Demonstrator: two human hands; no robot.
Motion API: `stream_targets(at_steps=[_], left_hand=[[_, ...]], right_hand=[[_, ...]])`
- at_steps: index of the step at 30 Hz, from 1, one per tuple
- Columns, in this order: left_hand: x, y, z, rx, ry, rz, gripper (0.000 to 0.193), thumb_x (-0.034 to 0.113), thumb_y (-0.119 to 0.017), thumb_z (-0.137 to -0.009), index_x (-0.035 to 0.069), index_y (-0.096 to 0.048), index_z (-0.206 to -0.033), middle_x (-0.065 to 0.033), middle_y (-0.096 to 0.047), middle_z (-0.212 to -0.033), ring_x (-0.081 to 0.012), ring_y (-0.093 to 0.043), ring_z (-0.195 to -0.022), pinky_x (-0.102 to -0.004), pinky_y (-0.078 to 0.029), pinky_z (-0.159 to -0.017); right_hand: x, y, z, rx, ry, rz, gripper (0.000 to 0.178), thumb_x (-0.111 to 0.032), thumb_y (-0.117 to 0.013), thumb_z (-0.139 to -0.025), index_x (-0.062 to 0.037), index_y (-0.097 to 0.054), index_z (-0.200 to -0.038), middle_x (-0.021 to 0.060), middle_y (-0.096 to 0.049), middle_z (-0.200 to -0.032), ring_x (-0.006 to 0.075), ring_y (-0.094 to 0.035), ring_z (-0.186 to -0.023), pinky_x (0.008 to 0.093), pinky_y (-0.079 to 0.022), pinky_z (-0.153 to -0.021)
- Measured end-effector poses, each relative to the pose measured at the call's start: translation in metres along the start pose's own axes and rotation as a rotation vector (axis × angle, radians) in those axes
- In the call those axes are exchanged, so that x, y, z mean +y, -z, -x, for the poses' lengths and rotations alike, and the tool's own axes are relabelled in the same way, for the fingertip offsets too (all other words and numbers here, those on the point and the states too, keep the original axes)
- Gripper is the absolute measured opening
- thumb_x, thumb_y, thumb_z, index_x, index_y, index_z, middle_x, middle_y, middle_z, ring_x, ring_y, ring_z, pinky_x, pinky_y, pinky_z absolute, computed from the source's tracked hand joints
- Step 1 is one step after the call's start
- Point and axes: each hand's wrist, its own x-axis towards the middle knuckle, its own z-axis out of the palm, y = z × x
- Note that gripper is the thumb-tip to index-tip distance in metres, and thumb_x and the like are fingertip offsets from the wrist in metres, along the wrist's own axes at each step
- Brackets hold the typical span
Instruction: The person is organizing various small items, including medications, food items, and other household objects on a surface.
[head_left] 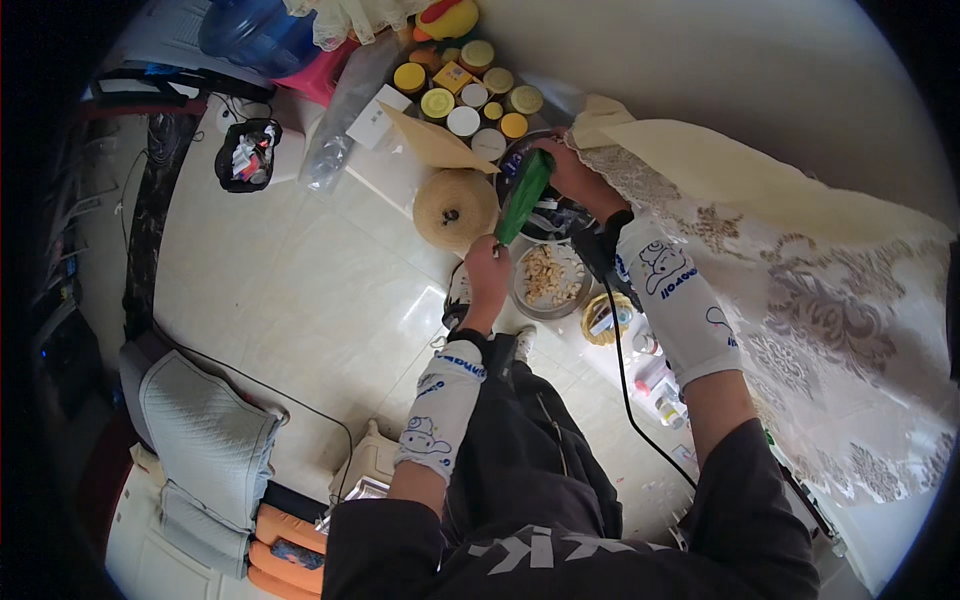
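A long green plastic bag (526,196), bunched into a strip, stretches between my two hands. My left hand (487,275) is closed at its lower end, and my right hand (578,180) grips its upper end; the right fingertips are partly hidden. Below the bag stands a dark round container (562,222) with mixed small items inside, hard to make out. Nearer to me is a metal bowl (517,292) of pale broken chunks. To the left of the bag sits a round woven straw lid or stool top (440,212) with a dark knob in its middle.
Several lidded jars (463,121) stand at the back beside a white box (378,115). A small basket (597,330) is right of the bowl. A patterned cloth (800,270) drapes along the right. At left are a black-lined bin (232,182) and a cable (270,393).
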Motion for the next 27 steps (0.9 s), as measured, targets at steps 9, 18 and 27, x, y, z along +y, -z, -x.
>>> stream_targets(at_steps=[9, 18, 27], left_hand=[[-0.014, -0.053, -0.017, -0.049, 0.133, -0.076, 0.023, 0.000, -0.063, -0.082, -0.004, -0.056, -0.104, -0.0300, -0.060, -0.094, -0.0495, -0.059, -0.089, -0.0535, -0.046, -0.073], [-0.020, -0.058, -0.008, 0.048, 0.226, -0.001, 0.039, 0.005, -0.067, -0.080, -0.006, -0.056, -0.115, -0.0283, -0.065, -0.101, -0.0485, -0.062, -0.097, -0.0509, -0.049, -0.082], [-0.062, -0.031, 0.026, -0.054, 0.464, -0.036, 0.042, 0.011, -0.072, -0.076, -0.006, -0.063, -0.113, -0.0204, -0.070, -0.108, -0.0321, -0.068, -0.102, -0.0381, -0.053, -0.089]], right_hand=[[0.041, -0.015, -0.037, -0.032, -0.062, 0.237, 0.075, 0.001, -0.069, -0.080, -0.0152, -0.041, -0.148, 0.0238, -0.039, -0.145, 0.0418, -0.041, -0.134, 0.0456, -0.037, -0.109], [0.026, -0.031, -0.009, 0.009, -0.064, 0.094, 0.079, 0.005, -0.058, -0.080, -0.0086, -0.032, -0.153, 0.0224, -0.044, -0.147, 0.0367, -0.047, -0.133, 0.0401, -0.040, -0.109], [-0.002, -0.048, 0.064, 0.181, -0.070, 0.178, 0.059, 0.001, -0.057, -0.073, -0.0009, -0.051, -0.132, 0.0260, -0.056, -0.130, 0.0455, -0.057, -0.112, 0.0485, -0.047, -0.094]])
